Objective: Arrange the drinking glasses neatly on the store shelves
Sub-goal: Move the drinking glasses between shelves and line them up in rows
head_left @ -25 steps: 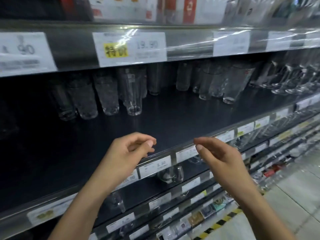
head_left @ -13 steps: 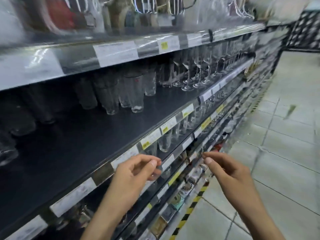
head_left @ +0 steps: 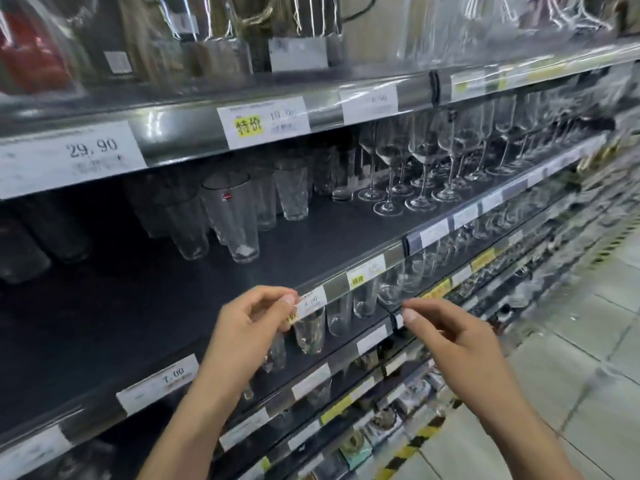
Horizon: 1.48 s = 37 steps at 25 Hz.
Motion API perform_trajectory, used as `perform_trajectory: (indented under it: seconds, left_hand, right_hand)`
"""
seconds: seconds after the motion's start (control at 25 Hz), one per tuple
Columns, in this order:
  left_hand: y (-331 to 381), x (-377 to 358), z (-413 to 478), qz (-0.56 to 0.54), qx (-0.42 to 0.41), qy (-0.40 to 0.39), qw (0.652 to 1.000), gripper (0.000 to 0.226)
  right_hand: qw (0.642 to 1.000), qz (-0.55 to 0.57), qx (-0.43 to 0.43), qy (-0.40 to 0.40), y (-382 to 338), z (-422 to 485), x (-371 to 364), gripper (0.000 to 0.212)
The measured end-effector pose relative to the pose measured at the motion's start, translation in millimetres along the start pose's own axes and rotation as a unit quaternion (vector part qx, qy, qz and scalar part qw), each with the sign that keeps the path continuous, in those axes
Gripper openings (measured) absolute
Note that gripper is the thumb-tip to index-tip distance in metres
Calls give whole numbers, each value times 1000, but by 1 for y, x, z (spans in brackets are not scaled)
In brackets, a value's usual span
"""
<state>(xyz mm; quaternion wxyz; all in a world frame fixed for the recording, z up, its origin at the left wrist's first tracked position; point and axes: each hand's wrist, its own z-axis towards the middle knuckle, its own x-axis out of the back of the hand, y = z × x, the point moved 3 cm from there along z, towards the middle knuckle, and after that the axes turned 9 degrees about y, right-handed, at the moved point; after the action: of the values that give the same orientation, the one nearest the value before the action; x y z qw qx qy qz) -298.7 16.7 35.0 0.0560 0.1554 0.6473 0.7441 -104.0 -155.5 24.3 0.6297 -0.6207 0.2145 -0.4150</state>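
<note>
Both empty, raised before middle shelf (head_left: 138, 306) edge: left hand (head_left: 249, 330) fingers curled in, thumb tip by price tag (head_left: 311, 303); right hand (head_left: 460, 341) curled, thumb against forefinger. Tall tumblers (head_left: 239, 220) upright toward shelf back, wine glasses (head_left: 422, 161) in rows to right. Short tumblers (head_left: 310, 332) on shelf below.

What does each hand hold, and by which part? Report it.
Nothing visible. The left hand and the right hand, fingers curled, are empty in front of the shelf edge.
</note>
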Motion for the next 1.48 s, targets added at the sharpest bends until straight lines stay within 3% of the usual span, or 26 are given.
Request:
perform_trajectory:
  seconds: [0.2, 0.32, 0.44, 0.6, 0.76, 1.08, 1.28, 1.48]
  left_hand:
    - [-3, 4, 67, -10, 32, 136, 990, 4]
    - [-14, 3, 103, 11, 60, 227, 972, 38]
    - [-21, -1, 139, 10, 59, 276, 959, 72]
    - [-31, -3, 173, 4, 22, 279, 960, 80]
    - [-35, -3, 186, 36, -4, 296, 955, 69]
    - [-32, -12, 185, 61, 9, 368, 928, 78]
    - [-26, -20, 182, 93, 25, 377, 921, 76]
    - [-13, -45, 163, 91, 20, 432, 897, 67]
  right_hand:
    - [996, -23, 47, -75, -10, 86, -37, 11]
    - [991, -49, 72, -106, -17, 146, -72, 14]
    - [976, -114, 79, -165, -15, 205, -113, 39]
    - [966, -107, 51, -231, -2, 268, -172, 66]
    - [974, -67, 28, -213, 2, 308, -216, 51]
    - [983, -16, 60, -174, -7, 324, -262, 75]
    - [971, -61, 88, -215, -9, 328, -259, 85]
    - [944, -15, 65, -323, 0, 329, -222, 57]
